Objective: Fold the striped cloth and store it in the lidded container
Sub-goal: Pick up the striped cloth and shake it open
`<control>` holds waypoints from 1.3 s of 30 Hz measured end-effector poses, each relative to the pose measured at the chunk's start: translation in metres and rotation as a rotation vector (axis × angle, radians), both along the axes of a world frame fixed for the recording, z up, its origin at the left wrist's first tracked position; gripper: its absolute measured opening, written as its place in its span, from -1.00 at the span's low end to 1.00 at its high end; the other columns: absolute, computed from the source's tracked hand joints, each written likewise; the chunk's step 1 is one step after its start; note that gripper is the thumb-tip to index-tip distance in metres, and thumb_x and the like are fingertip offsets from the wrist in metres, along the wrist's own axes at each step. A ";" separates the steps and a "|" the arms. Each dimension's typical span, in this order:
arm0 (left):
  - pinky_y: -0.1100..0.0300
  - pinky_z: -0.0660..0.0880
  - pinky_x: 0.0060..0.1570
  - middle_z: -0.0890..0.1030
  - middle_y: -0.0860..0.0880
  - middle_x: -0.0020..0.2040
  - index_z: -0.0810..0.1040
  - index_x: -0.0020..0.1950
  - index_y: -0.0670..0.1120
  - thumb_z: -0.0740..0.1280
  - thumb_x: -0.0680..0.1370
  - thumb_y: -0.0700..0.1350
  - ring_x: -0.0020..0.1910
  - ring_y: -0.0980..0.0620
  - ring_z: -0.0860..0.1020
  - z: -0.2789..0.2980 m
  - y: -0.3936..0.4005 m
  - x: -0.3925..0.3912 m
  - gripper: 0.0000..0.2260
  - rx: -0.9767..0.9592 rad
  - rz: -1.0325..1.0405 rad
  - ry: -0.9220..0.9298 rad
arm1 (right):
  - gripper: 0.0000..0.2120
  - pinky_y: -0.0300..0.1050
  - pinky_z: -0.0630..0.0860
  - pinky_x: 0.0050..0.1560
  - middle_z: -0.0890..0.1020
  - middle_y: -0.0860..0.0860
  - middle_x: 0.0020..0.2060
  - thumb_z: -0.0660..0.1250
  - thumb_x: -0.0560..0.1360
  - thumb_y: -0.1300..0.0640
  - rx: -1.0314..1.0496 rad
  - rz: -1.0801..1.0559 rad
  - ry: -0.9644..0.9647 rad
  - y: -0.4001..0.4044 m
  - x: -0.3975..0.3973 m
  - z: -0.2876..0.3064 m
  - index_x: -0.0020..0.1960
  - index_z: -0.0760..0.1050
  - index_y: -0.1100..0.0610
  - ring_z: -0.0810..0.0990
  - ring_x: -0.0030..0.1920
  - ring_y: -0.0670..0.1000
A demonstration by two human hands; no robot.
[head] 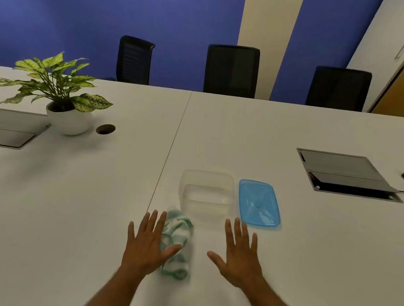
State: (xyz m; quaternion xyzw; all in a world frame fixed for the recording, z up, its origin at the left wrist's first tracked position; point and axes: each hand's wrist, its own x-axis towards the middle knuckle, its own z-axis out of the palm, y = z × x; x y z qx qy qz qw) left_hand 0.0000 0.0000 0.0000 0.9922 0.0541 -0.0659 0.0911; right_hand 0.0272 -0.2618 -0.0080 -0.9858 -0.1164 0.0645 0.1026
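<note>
- Head view: the left hand [146, 241] was spread flat, fingers splayed, its thumb over the crumpled striped cloth [178, 244] on the white table [68, 201].
- The right hand [238, 253] was spread wide, holding nothing.
- The clear container [205, 194] stood uncovered just beyond the cloth, the blue lid [259, 204] lying beside it.

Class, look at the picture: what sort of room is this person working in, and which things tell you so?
Probably an office meeting room: a long white table with built-in cable hatches, and black office chairs lined along its far side.

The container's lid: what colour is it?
Translucent blue lid, seen in the head view.
</note>
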 end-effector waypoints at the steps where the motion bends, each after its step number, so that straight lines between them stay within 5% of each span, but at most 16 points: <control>1: -0.19 -0.09 0.53 -0.08 -0.01 0.64 -0.20 0.61 0.05 -0.02 0.42 0.55 0.62 -0.05 -0.11 0.000 0.001 -0.002 -0.07 -0.009 0.017 0.034 | -0.02 0.21 -0.24 0.50 -0.28 0.07 0.56 -0.26 0.32 -0.55 0.016 0.010 0.062 0.004 -0.003 -0.002 0.55 -0.35 0.00 -0.28 0.56 0.10; 5: -0.01 0.41 0.31 0.38 -0.01 0.46 0.04 0.59 0.06 0.02 0.42 0.52 0.37 -0.03 0.40 -0.006 0.001 -0.003 -0.14 0.006 0.082 0.063 | 0.11 0.10 -0.01 0.54 -0.12 0.08 0.59 -0.23 0.18 -0.60 0.137 0.001 0.289 0.029 -0.010 -0.008 0.57 -0.23 0.00 -0.07 0.58 0.12; 7: 0.03 0.50 0.18 0.52 0.01 0.32 0.12 0.56 0.11 -0.02 0.46 0.49 0.23 -0.01 0.52 -0.003 -0.005 -0.003 -0.24 -0.110 0.107 0.086 | 0.08 -0.01 0.08 0.53 0.02 0.07 0.59 0.00 0.27 -0.58 0.247 -0.038 0.407 0.043 -0.011 -0.006 0.58 -0.14 0.04 0.05 0.56 0.07; 9: 0.05 0.51 0.18 0.55 -0.01 0.32 0.17 0.55 0.12 0.02 0.53 0.40 0.22 -0.03 0.55 -0.003 -0.006 -0.002 -0.35 -0.269 0.126 0.117 | -0.08 -0.08 0.18 0.49 0.19 0.07 0.55 0.26 0.41 -0.35 0.351 -0.076 0.471 0.059 -0.012 -0.004 0.57 -0.02 0.07 0.20 0.52 0.05; 13: 0.11 0.53 0.18 0.56 -0.09 0.31 0.29 0.51 0.04 0.11 0.64 0.06 0.17 -0.01 0.57 -0.002 -0.010 -0.001 -0.57 -0.511 0.089 0.201 | -0.31 -0.13 0.47 0.24 0.54 0.05 0.29 0.37 0.38 -0.18 0.478 -0.128 0.568 0.086 -0.017 0.003 0.41 0.31 0.07 0.54 0.24 0.04; 17: 0.24 0.53 -0.01 0.60 0.02 0.00 0.50 0.19 0.01 0.24 0.56 -0.11 -0.08 0.07 0.55 0.002 -0.012 0.002 -0.78 -0.468 0.129 0.164 | -0.42 -0.13 0.54 0.16 0.63 -0.01 0.16 0.39 0.32 -0.17 0.569 -0.137 0.600 0.100 -0.022 0.004 0.28 0.41 0.01 0.62 0.11 0.00; 19: 0.24 0.56 -0.09 0.57 0.08 -0.16 0.52 0.00 0.06 0.30 0.54 -0.02 -0.19 0.10 0.53 0.006 -0.011 0.002 -0.94 -0.378 0.123 0.075 | -0.40 -0.19 0.53 0.11 0.63 -0.02 0.15 0.39 0.32 -0.15 0.582 -0.146 0.577 0.101 -0.023 0.007 0.31 0.38 0.00 0.62 0.10 -0.01; 23: 0.37 0.40 -0.28 0.58 0.12 -0.19 0.65 -0.03 0.06 0.30 0.53 0.17 -0.24 0.15 0.51 0.015 -0.015 0.009 -0.77 -0.343 0.064 -0.096 | -0.49 -0.20 0.53 0.09 0.65 -0.04 0.09 0.33 0.36 -0.20 0.626 -0.165 0.433 0.096 -0.020 0.015 0.26 0.36 -0.11 0.64 0.07 -0.02; 29: 0.22 0.48 -0.17 0.63 0.07 -0.15 0.63 -0.13 0.02 0.17 0.48 0.24 -0.20 0.11 0.51 0.038 -0.024 0.032 -0.64 -0.383 -0.178 -0.418 | -0.82 -0.26 0.57 -0.03 0.72 -0.15 -0.11 0.28 0.53 0.06 0.737 -0.208 0.113 0.076 0.005 0.042 0.01 0.60 -0.18 0.65 -0.11 -0.14; 33: 0.35 0.39 -0.31 0.65 0.05 -0.23 0.55 -0.02 0.02 -0.01 0.44 0.35 -0.31 0.12 0.52 0.075 -0.025 0.048 -0.47 -0.398 -0.141 -0.420 | -0.64 -0.38 0.53 -0.12 0.67 -0.33 -0.18 0.35 0.47 0.27 0.926 -0.245 0.019 0.056 0.032 0.075 -0.18 0.59 -0.23 0.63 -0.13 -0.26; 39: 0.25 0.47 -0.34 0.65 0.10 -0.35 0.63 -0.23 0.07 0.42 0.33 0.33 -0.36 0.11 0.57 0.120 -0.022 0.075 -0.66 -0.580 -0.124 -0.371 | -0.74 -0.30 0.55 -0.06 0.69 -0.28 -0.17 0.34 0.49 0.22 0.925 -0.085 -0.063 0.026 0.065 0.136 -0.12 0.64 -0.15 0.65 -0.12 -0.22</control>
